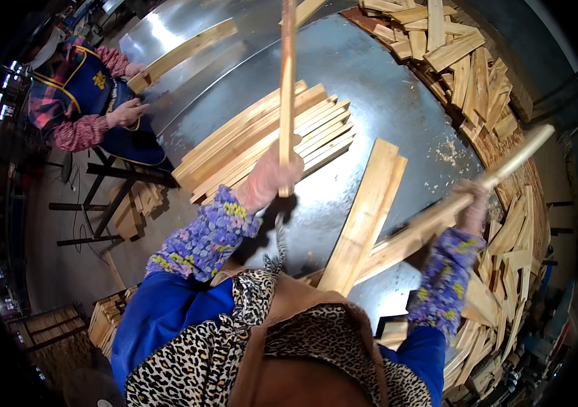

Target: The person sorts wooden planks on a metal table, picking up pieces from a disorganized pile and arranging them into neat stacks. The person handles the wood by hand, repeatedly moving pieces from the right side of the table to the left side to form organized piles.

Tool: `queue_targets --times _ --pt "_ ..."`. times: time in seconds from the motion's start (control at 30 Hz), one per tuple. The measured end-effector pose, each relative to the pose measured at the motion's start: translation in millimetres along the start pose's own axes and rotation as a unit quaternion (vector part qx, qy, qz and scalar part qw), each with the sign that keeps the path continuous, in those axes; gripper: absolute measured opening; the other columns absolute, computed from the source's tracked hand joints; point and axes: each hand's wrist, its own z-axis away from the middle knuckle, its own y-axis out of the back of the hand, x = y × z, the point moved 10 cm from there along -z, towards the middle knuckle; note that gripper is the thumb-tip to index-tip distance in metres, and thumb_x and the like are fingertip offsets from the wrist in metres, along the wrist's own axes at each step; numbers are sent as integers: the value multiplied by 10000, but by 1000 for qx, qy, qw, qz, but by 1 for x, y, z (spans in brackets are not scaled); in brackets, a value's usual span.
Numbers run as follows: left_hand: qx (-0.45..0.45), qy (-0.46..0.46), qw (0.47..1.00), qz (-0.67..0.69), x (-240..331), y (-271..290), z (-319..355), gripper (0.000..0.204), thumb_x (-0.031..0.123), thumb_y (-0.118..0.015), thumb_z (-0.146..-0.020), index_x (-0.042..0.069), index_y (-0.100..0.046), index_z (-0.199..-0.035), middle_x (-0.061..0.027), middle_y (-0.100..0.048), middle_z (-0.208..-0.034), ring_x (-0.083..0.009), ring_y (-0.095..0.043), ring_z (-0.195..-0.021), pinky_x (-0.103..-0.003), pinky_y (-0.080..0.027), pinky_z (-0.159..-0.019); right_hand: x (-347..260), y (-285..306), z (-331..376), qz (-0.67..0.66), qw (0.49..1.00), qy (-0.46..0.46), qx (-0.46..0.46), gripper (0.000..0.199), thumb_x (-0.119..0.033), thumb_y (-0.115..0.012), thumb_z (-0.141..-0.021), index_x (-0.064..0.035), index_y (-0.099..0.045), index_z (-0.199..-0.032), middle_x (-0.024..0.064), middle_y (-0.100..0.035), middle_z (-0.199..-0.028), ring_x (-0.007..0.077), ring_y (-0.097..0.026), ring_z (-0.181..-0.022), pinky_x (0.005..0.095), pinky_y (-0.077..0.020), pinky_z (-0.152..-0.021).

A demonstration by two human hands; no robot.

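My left hand [274,178] is closed round the near end of a long narrow wooden strip [287,74], which points away from me over the metal tabletop. Under and beside it lies a row of wooden strips [234,148], side by side. On the right, my right hand [472,203] grips a long wooden board [521,156]. Its far end sticks out past the table's right side, and wood continues from the hand down towards me. Two overlapping flat boards [363,217] lie between my hands, their near ends close to my body.
A heap of loose wood offcuts [475,74] runs along the right side of the metal table [404,102]. At the far left a co-worker [102,102] handles a wide board [187,53]. Sawdust [448,154] is scattered on the metal. Stacked wood [109,319] stands at the lower left.
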Motion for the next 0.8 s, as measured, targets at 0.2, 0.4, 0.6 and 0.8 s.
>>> queue_targets --times 0.2,0.4,0.6,0.8 --pt "135 -41 988 -66 -5 81 17 530 362 -742 -965 -64 -618 -1254 -42 -655 -881 -136 -623 -776 -321 -558 -678 208 -226 226 -117 957 -264 -26 336 -431 -711 -1059 -111 -629 -1115 66 -670 -888 223 -678 -799 400 -628 -718" --pt "242 -131 961 -11 46 144 -6 526 432 -729 -1037 -49 -632 -1226 -123 -711 -1103 -214 -704 -973 -347 -583 -823 259 -385 346 447 828 -200 -273 1086 -770 -411 -1052 101 -235 -1677 363 -634 -1455 506 -628 -1356 507 -466 -1184" --pt "185 43 981 -35 8 149 -53 457 369 -737 -1063 -33 -640 -1258 -149 -720 -1127 -252 -725 -986 -373 -609 -878 162 -280 300 666 740 29 -84 929 -491 -840 -856 -10 -484 -1567 285 -625 -1468 462 -548 -1422 523 -458 -1182" --pt "220 111 951 188 -4 121 -145 327 226 -754 -1056 -58 -648 -1179 -140 -737 -975 -225 -724 -759 -365 -625 -691 160 -178 313 770 632 28 78 915 -379 -897 -779 -60 -463 -1519 231 -506 -1533 454 -507 -1422 518 -451 -1193"
